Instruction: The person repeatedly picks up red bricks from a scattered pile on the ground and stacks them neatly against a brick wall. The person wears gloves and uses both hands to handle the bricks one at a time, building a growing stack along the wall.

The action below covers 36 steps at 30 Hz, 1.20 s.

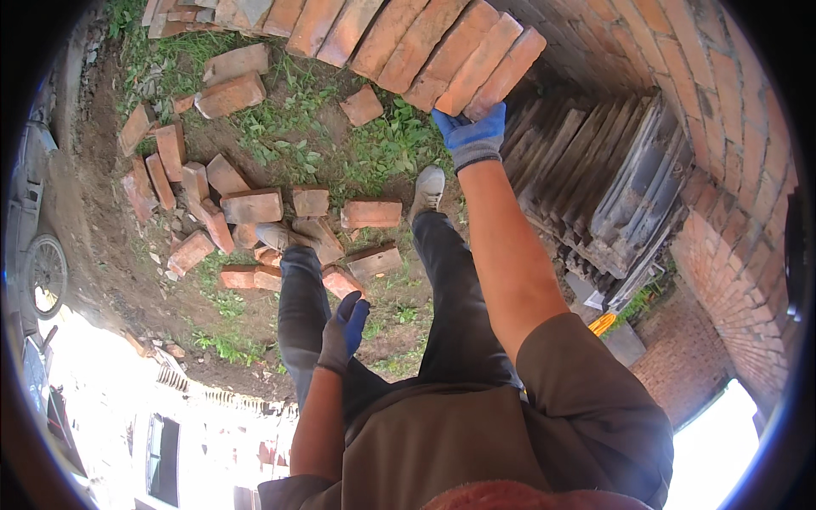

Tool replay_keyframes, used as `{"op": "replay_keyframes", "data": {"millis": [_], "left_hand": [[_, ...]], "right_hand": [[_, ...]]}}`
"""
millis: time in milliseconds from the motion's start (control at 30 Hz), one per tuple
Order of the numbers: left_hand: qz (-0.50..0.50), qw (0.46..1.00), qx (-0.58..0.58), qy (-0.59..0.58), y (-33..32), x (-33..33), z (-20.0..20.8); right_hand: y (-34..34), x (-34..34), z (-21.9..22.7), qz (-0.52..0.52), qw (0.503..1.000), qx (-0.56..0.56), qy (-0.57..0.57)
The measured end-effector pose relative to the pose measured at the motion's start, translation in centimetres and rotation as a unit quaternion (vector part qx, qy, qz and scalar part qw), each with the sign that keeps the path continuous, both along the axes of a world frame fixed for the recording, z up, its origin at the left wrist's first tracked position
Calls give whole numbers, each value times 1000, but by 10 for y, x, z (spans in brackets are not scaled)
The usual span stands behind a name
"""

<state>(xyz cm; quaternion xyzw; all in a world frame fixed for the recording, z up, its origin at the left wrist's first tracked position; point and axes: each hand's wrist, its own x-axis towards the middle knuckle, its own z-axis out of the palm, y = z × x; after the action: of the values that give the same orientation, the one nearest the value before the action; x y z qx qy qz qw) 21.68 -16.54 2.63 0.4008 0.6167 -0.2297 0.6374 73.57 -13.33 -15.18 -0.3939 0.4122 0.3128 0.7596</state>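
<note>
My right hand (473, 138), in a blue and grey work glove, reaches forward to the right end of a row of red bricks (410, 47). Its fingers close around the near ends of the last bricks (507, 73); whether it grips one or two I cannot tell. Lower down, my left hand (344, 331), gloved alike, hangs beside my left leg with loosely bent fingers and nothing visible in them. Just beyond its fingertips a brick (342, 282) lies on the ground.
Loose bricks (252, 206) lie scattered around my left foot, with a broken piece (362, 105) on the grass ahead. To my right stand stacked grey slabs (625, 183) against a brick wall (722, 102). A wheeled vehicle (44, 268) is at the far left.
</note>
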Motion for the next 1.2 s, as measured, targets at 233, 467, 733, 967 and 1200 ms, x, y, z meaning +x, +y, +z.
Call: {"op": "replay_keyframes", "data": {"millis": [233, 467, 733, 967, 1200], "left_hand": [[-112, 993, 9, 28, 12, 12, 18], [-108, 994, 24, 9, 26, 27, 47], [-94, 990, 97, -29, 28, 27, 92], [-35, 976, 206, -64, 44, 4, 143], [88, 958, 271, -22, 46, -53, 186]], "right_hand": [[0, -4, -2, 7, 994, 109, 8], [-28, -5, 29, 31, 997, 22, 64], [-113, -61, 165, 282, 939, -190, 58], [-211, -103, 258, 653, 735, -177, 46], [-255, -83, 296, 709, 653, -264, -33]]}}
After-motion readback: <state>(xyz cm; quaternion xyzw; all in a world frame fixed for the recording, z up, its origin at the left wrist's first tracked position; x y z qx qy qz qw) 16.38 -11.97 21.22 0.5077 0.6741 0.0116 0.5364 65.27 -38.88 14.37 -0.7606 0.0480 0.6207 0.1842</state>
